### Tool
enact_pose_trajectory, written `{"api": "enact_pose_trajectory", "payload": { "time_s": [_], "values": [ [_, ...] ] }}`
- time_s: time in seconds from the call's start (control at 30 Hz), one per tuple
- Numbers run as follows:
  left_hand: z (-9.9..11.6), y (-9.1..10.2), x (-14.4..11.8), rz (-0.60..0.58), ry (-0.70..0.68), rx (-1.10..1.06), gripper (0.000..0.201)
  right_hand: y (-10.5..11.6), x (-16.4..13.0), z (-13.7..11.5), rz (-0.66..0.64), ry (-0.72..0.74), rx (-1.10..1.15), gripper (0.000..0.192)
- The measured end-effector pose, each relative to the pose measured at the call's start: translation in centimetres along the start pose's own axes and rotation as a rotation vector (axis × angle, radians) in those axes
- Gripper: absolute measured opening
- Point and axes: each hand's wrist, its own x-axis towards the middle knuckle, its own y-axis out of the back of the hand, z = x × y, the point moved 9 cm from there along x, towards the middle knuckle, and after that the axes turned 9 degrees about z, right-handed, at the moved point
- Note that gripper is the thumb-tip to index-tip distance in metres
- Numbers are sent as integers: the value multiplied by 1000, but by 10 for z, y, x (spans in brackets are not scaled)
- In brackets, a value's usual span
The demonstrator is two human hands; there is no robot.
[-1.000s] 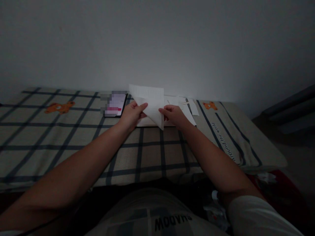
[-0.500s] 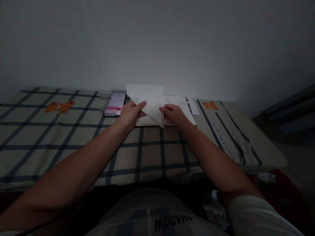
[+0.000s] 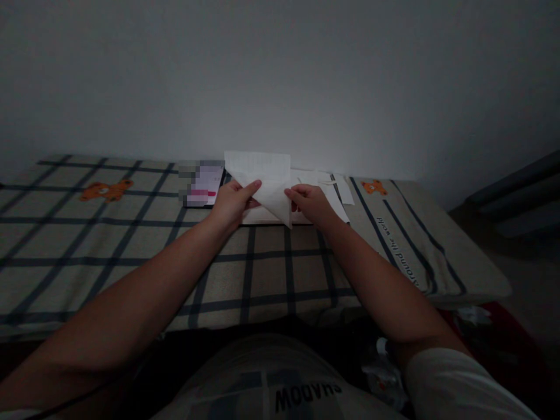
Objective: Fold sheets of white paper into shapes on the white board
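Observation:
A white sheet of paper [image 3: 266, 178], folded into a triangle pointing down, is held up above the checked bedcover [image 3: 131, 245]. My left hand [image 3: 234, 201] pinches its left edge between thumb and fingers. My right hand [image 3: 308, 203] grips its right edge. Under the hands lie more white paper sheets [image 3: 326, 192] flat on the cover.
A phone [image 3: 202, 184] with a lit screen lies just left of the paper. The cover has dark grid lines and orange bear prints [image 3: 107, 189]. A plain wall rises right behind. At right the bed edge drops to a dark floor with clutter [image 3: 472, 318].
The folded paper and both hands have barely shifted; the top edge of the sheet sits a touch lower than a second ago.

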Motion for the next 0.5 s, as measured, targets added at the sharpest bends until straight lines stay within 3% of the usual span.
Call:
{"api": "enact_pose_trajectory", "payload": {
  "time_s": [0.5],
  "values": [
    [1, -1, 2, -49, -72, 97, 43, 0, 0, -2, 17, 6, 47, 44]
  ]
}}
